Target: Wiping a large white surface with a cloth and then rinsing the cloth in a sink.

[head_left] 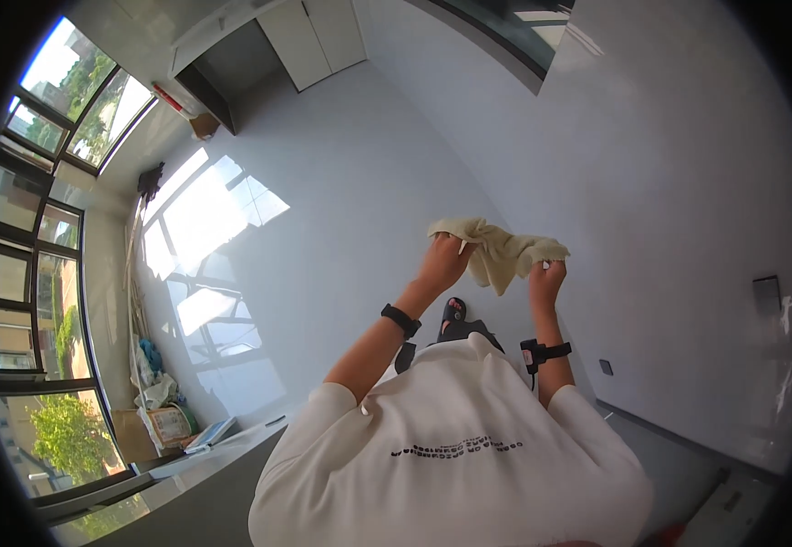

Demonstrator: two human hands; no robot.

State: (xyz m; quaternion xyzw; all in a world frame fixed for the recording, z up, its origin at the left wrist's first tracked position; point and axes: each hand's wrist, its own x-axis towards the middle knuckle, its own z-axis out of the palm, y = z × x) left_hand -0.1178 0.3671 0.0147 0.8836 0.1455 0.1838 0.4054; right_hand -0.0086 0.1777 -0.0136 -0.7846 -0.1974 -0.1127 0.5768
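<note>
A pale yellow-beige cloth [498, 252] hangs in front of me, bunched and sagging between my two hands. My left hand [449, 260] is closed on its left end, and my right hand [548, 273] grips the other end. Both arms reach forward, with the cloth held in the air above the floor. The cloth's middle droops to a point below the line of my hands. Folds of fabric cover part of the fingers on each side.
Grey floor [341, 182] stretches ahead, with sunlight patches at left. Windows [59, 264] line the left side, with long poles [132, 264], bags [154, 387] and boxes beside them. A pale wall [651, 228] rises on the right. A white cabinet [309, 46] stands at the far end.
</note>
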